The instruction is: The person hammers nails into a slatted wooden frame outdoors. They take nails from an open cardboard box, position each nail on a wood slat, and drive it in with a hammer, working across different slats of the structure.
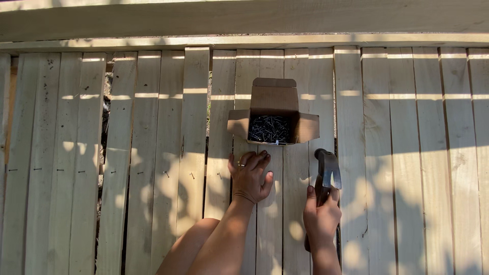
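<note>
My left hand (250, 175) rests on the pale wooden planks (153, 153) just below an open cardboard box (274, 102) full of dark nails (269, 129). Its fingers are curled, with a ring on one; whether a nail sits under the fingertips is hidden. My right hand (321, 216) grips the handle of a dark claw hammer (327, 170), whose head lies on a plank to the right of the left hand, below the box's right flap.
Vertical planks lie side by side with gaps showing ground between them, widest at the left (104, 132). A row of nails (81, 171) crosses the left planks. A horizontal beam (244, 20) runs along the top. Dappled shade covers the boards.
</note>
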